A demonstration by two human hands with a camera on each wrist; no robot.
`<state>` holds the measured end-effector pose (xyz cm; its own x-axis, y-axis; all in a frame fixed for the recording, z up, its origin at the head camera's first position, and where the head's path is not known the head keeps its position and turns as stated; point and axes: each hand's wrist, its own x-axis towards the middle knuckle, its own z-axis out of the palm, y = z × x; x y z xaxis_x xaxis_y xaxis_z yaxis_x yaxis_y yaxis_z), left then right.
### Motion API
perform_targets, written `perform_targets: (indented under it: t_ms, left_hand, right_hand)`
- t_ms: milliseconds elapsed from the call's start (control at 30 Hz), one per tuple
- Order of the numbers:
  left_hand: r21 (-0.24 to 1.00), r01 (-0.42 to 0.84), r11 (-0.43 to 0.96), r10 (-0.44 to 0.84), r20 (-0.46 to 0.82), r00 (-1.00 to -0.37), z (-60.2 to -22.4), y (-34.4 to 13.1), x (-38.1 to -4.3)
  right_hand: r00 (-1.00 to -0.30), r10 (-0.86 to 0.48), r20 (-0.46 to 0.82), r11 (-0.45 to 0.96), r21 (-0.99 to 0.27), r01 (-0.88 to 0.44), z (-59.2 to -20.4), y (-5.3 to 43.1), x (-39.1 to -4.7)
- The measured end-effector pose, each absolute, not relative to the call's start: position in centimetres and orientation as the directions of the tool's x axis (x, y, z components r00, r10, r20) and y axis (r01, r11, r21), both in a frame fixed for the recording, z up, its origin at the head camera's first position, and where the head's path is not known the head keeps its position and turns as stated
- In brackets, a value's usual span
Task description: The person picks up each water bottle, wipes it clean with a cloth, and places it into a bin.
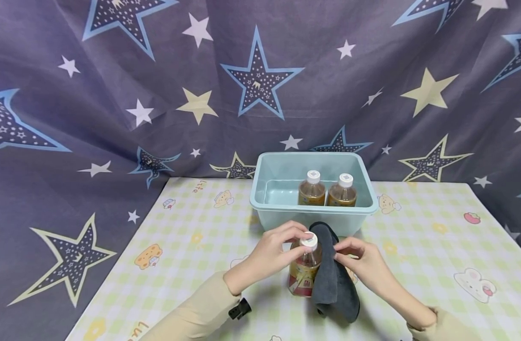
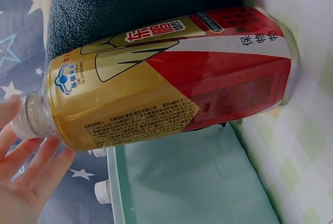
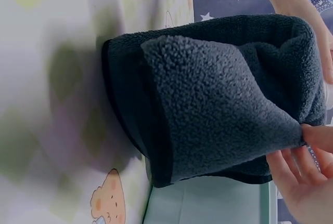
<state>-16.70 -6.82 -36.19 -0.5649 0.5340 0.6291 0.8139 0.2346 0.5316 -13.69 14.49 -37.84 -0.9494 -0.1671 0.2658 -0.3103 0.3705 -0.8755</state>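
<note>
A drink bottle [image 1: 302, 277] with a white cap and a gold-and-red label stands upright on the table in front of the bin. My left hand [image 1: 279, 246] grips its cap [image 2: 32, 117] between thumb and fingers. My right hand [image 1: 363, 261] pinches a dark grey cloth [image 1: 332, 272], which hangs folded against the bottle's right side. In the right wrist view the cloth [image 3: 208, 99] droops from the fingertips, its dark-edged end close over the table. The left wrist view shows the label [image 2: 156, 89] facing the camera, with the cloth behind it.
A light blue plastic bin [image 1: 313, 208] stands just behind the hands. Inside it, toward the right, are two similar bottles with white caps, one [image 1: 311, 192] beside the other [image 1: 342, 193]. A checked tablecloth [image 1: 426, 251] covers the table, and a star-patterned curtain [image 1: 260, 132] hangs behind.
</note>
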Motion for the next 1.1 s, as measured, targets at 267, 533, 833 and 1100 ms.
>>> perform_targets:
  t_ms: [267, 533, 833, 1100]
  left_hand:
    - [0.496, 0.832, 0.248, 0.537, 0.644, -0.545, -36.2, -6.8, -16.8]
    - [0.506, 0.826, 0.249, 0.534, 0.640, -0.553, -36.0, -6.7, -16.7]
    - [0.475, 0.841, 0.258, 0.535, 0.655, -0.534, -36.1, -6.8, -16.8]
    - [0.519, 0.814, 0.262, 0.523, 0.633, -0.571, -36.3, -6.7, -16.7]
  right_hand:
    - [-0.964, -0.160, 0.214, 0.370, -0.892, -0.260, -38.4, 14.3, -13.8]
    - [-0.961, -0.183, 0.205, 0.413, -0.872, -0.265, -40.2, 14.2, -14.1]
    - [-0.934, -0.278, 0.226, 0.369, -0.872, -0.321, -42.1, 14.4, -14.6]
    - [-0.935, -0.325, 0.144, 0.358, -0.896, -0.262, -43.3, 14.4, -14.7]
